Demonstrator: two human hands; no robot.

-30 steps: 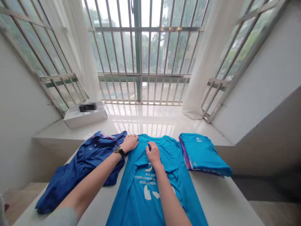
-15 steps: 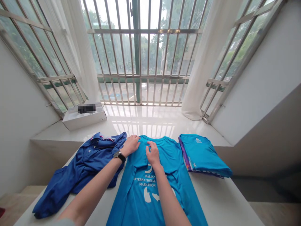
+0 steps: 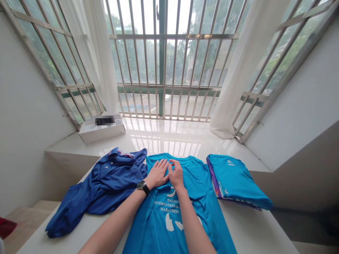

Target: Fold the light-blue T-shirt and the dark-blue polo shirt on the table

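Observation:
A turquoise T-shirt (image 3: pixel 190 197) with white "International Marathon" lettering lies spread on the white table (image 3: pixel 251 229) in front of me. Both hands rest near its collar. My left hand (image 3: pixel 158 173), with a black watch on the wrist, lies flat on the cloth with fingers stretched out. Right beside it, my right hand (image 3: pixel 176 173) touches the shirt with fingertips bent down, pinching at the fabric; whether a fold is gripped is unclear.
A dark blue polo shirt (image 3: pixel 106 187) lies crumpled at the left. A stack of folded turquoise shirts (image 3: pixel 238 181) sits at the right. Beyond the table is a glossy white window ledge (image 3: pixel 169 135) with a white box (image 3: pixel 102 127), barred windows and curtains.
My left hand slid right from the shirt's left shoulder to the middle, next to my right hand. The camera view shifted slightly left.

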